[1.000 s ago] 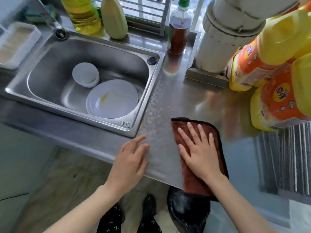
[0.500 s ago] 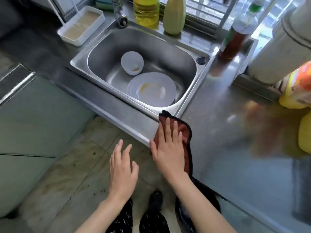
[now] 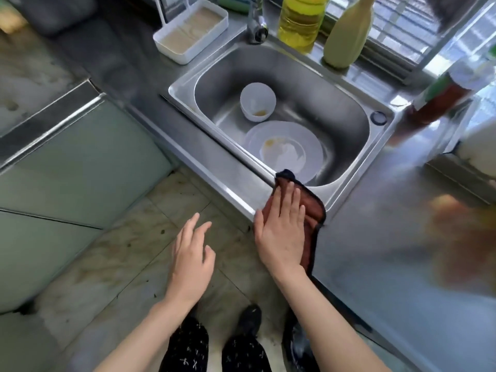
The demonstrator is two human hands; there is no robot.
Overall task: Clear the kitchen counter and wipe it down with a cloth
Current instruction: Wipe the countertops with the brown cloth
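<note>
Your right hand [image 3: 281,229] flat on the cloth [image 3: 312,208] at the front edge of the steel counter [image 3: 389,251], beside the sink [image 3: 335,103]
Your right-hand fingers are straight and close together, thumb held out to the side, palm pressing the reddish-brown, dark-edged cloth; the cloth lies across the sink's near rim, its far corner reaching over the basin and its near end hanging off the counter front below your wrist. Your left hand [image 3: 193,253] hangs over the floor, off the counter, fingers relaxed and slightly spread, holding nothing. In the sink sit a white plate [image 3: 308,146] with yellowish residue and, just behind it, a white bowl [image 3: 257,102]. A bottle of yellow oil [image 3: 300,20] stands behind the sink
</note>
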